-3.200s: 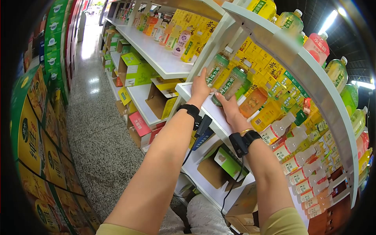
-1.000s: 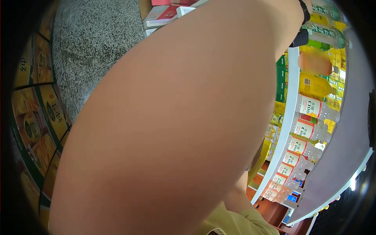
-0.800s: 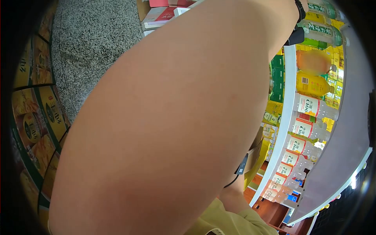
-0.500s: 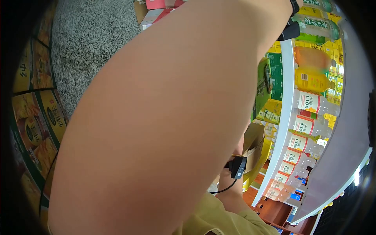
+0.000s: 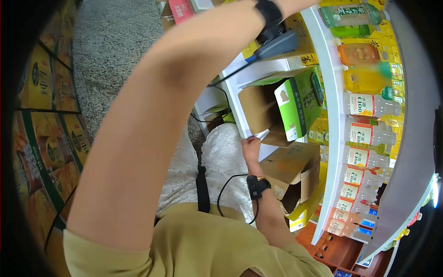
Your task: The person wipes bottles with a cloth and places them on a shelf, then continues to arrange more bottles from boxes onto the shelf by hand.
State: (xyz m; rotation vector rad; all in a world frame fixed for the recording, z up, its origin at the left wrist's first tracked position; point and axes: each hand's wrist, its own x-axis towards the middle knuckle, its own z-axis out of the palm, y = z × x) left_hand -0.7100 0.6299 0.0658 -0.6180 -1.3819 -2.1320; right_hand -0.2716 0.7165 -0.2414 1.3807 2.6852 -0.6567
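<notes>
My left arm stretches up across the view. Only part of my left hand [image 5: 297, 4] shows at the top edge beside the upper shelf, its fingers cut off by the frame. Lower down, my right hand [image 5: 251, 148] is closed at the front edge of the lower white shelf [image 5: 237, 108]. A small white piece of cloth or paper [image 5: 263, 135] sticks out from its fingers. Just beyond that hand lies an opened green carton [image 5: 300, 108] with its brown inside showing. A brown cardboard box [image 5: 293, 159] sits close to my right wrist.
Drink bottles [image 5: 362, 134] line the upper white shelf [image 5: 323, 46] at right. Stacked printed cartons [image 5: 50, 147] stand at left. A pink box [image 5: 181, 10] rests at the top, near the speckled floor [image 5: 115, 51]. Cables run from the devices on both wrists.
My left arm has drawn away from the camera, uncovering the lower shelf, the green carton and my right hand. The left wrist now appears farther left in the view.
</notes>
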